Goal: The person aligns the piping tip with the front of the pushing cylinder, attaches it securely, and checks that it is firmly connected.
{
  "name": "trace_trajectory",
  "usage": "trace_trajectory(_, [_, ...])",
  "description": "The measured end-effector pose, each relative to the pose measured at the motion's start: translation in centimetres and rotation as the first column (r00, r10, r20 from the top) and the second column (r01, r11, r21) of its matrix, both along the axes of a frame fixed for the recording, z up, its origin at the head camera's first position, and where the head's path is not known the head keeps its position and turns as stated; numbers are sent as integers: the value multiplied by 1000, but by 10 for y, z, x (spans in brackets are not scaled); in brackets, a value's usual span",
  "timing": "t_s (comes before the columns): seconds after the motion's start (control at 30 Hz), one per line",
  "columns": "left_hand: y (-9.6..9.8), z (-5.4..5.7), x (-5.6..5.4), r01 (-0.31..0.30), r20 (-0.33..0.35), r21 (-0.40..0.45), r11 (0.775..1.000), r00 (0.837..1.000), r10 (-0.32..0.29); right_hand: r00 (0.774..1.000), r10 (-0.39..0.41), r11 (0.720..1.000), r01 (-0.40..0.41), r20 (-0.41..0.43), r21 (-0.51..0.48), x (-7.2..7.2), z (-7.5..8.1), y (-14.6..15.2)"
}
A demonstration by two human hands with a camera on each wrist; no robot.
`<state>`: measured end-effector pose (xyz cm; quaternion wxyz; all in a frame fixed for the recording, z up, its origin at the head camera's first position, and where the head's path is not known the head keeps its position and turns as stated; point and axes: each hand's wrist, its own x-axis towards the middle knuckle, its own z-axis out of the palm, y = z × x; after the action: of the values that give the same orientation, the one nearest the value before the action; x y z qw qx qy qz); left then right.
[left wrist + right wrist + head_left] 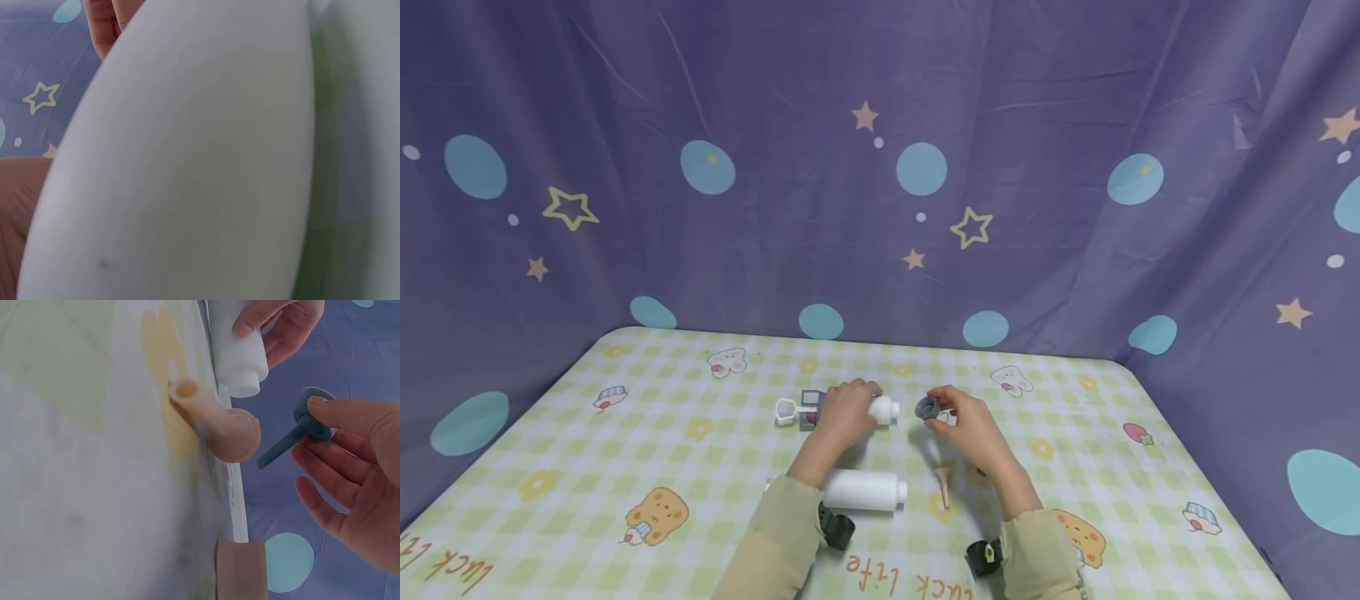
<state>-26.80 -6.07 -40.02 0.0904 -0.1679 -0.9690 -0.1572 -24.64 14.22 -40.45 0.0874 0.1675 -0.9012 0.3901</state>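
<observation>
My left hand [847,414] grips a white plastic bottle [883,410] lying on its side, its narrow neck pointing right. In the right wrist view the left thumb lies along this bottle [240,356]. Just right of the neck, apart from it, my right hand [970,429] pinches a small dark grey piece [927,407] between thumb and fingers. This piece [310,415] has a round cup-like head and a thin stem. On the cloth near my right wrist is a beige piece [943,483] with a flared end and a hollow tube.
A second white bottle [865,490] lies nearer, partly behind the left forearm; a white surface [181,156] fills the left wrist view. Left of the left hand are a grey block [808,400] and a white looped piece [786,412]. A checkered cloth [700,467] covers the table.
</observation>
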Motion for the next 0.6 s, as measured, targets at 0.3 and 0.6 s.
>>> trace_trajectory(0.3, [-3,-4,-1,0,10,-40,999,1000,1,1000,-2,1000,2,-5,4,-1,0,-1])
trace_trajectory(0.6, [-3,-1,1,-7,-43,9,1000,999,8,1000,-4,1000,4,-8,0,-2,0,0])
